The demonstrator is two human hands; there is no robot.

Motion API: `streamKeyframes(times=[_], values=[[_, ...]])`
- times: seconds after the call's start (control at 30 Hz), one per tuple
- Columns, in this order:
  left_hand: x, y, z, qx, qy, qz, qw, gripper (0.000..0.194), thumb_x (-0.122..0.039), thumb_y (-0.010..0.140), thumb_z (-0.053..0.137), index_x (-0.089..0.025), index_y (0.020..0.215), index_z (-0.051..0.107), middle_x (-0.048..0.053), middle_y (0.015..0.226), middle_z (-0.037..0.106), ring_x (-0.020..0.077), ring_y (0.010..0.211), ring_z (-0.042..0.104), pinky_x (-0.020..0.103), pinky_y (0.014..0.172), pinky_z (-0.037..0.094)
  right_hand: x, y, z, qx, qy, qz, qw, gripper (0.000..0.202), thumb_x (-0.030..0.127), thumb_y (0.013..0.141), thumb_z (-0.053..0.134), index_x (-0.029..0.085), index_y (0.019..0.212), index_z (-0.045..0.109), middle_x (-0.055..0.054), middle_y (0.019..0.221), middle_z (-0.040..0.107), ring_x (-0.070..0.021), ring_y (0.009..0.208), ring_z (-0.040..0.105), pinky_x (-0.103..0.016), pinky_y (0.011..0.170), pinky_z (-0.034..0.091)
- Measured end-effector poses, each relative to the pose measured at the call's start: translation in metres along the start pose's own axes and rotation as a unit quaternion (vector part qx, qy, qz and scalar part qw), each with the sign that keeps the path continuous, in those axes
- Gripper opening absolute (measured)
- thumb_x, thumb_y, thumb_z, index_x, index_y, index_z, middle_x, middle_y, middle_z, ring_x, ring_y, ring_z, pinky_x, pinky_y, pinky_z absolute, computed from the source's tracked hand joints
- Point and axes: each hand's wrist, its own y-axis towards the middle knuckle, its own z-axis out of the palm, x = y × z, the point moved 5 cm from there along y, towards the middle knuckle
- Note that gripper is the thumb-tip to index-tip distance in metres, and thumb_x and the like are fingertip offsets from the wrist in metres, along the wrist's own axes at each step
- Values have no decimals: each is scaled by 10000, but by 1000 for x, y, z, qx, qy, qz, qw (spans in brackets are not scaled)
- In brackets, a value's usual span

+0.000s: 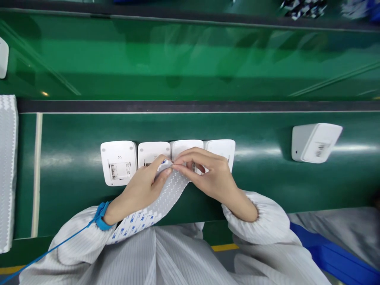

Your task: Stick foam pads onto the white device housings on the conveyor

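Note:
My left hand (142,188) grips a long strip of adhesive stickers (175,190) near its top end. The strip is pale grey with rows of small white shapes, and its folded-over lower part shows blue printing on white. At that top end my right hand (212,172) pinches with thumb and forefinger; what lies between these fingertips is too small to make out. Behind my hands, several white plastic devices stand in a row. The leftmost device (118,152) shows an open battery compartment, and the rightmost device (224,148) is partly covered by my right hand.
Another white device (316,142) stands tilted to the right on the green bench (261,182). A grey patterned sheet (7,170) lies at the far left, beyond a pale strip (37,174). A blue cord (56,247) runs from my left wristband. A blue bin (335,255) is at lower right.

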Motion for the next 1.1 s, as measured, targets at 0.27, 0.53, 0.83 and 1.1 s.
streamKeyframes(times=[0.27, 0.53, 0.83, 1.1], values=[[1, 3, 1, -9, 38, -60, 997, 156, -357, 1085, 426, -226, 1018, 478, -80, 611, 413, 159, 500, 431, 312, 549, 260, -26, 11, -5, -109, -26, 95, 989, 76, 261, 938, 746, 205, 889, 758, -63, 1052, 780, -127, 678, 651, -262, 522, 495], [5, 1, 3, 6, 49, -71, 996, 214, -384, 1087, 404, -200, 1124, 508, -77, 622, 433, 168, 487, 439, 318, 556, 268, -20, 8, 4, -111, -108, 43, 987, 71, 165, 976, 672, 194, 933, 720, -66, 1097, 741, -112, 679, 644, -277, 632, 564], [-4, 3, 8, 30, 20, -35, 999, 271, -361, 1093, 402, -185, 1249, 536, -37, 727, 530, 179, 581, 492, 317, 608, 324, -13, 2, -10, -99, -18, 55, 993, 70, 228, 880, 838, 224, 907, 773, -56, 1057, 780, -150, 751, 701, -259, 505, 506], [-18, 22, 27, 42, 58, -7, 997, 219, -362, 1099, 444, -238, 1206, 589, -48, 712, 551, 168, 565, 511, 301, 596, 302, -11, -17, -33, -100, -6, 13, 995, 70, 157, 917, 776, 225, 903, 770, -16, 942, 797, -119, 678, 665, -258, 521, 490]])
